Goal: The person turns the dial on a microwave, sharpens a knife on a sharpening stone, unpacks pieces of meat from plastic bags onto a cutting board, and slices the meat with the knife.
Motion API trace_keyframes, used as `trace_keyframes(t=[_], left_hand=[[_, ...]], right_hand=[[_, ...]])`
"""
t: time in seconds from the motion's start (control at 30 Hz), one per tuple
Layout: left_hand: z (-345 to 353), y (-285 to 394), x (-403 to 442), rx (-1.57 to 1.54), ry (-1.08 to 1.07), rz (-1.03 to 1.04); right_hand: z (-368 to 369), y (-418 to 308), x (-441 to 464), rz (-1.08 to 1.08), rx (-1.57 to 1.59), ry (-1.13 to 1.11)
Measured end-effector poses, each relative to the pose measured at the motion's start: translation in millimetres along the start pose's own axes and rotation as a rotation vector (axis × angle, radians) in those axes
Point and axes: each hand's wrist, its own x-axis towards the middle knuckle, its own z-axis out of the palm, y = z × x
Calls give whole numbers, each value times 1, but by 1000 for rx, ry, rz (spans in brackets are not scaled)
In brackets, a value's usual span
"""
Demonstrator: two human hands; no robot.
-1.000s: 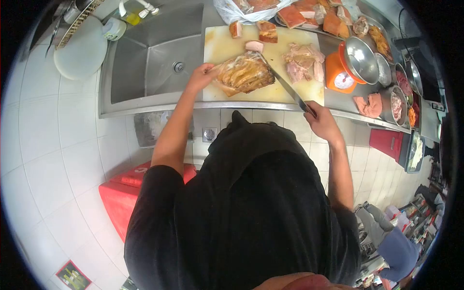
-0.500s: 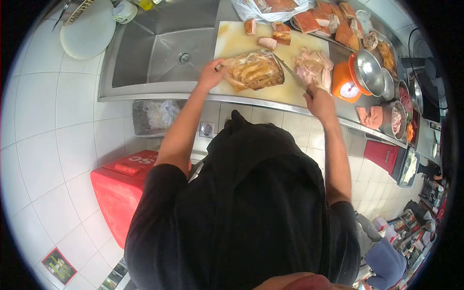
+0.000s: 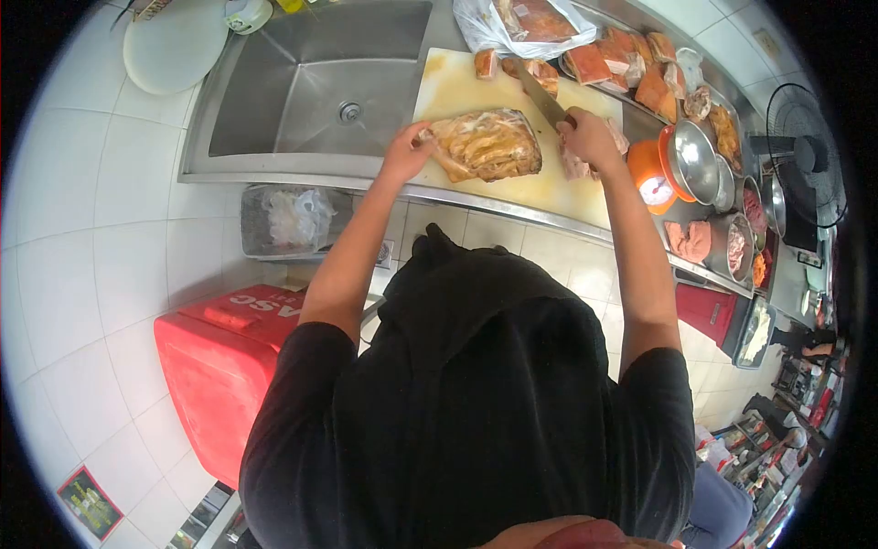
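Note:
A large browned slab of meat lies on the pale cutting board. My left hand is closed on the slab's left end. In my right hand is a knife, its broad blade pointing up and left over the board, apart from the slab. Beyond the slab, small meat chunks sit at the board's far edge, partly behind the blade. Pale meat pieces lie beneath and beside my right hand, partly hidden by it.
Left of the board is a steel sink. An orange scale with a metal bowl stands to the right. Behind are a plastic bag of meat and several meat blocks. A red box stands below left.
My right hand has lifted the knife away from the slab's right side, up toward the small chunks. The slab has turned slightly, with my left hand still on its end. The view has shifted slightly.

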Motion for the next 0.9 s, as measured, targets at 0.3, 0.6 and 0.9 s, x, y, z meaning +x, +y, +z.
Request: trace_keyframes(t=[0.3,0.6,0.9], left_hand=[[-2,3,-5,-55,11,-14],[1,5,-4,-125,7,-21],[-9,13,3,-93,-27,84]], right_hand=[[-18,0,-61,17,90,97],[-3,-13,-46,51,-1,101],[52,3,-123,233,-52,140]])
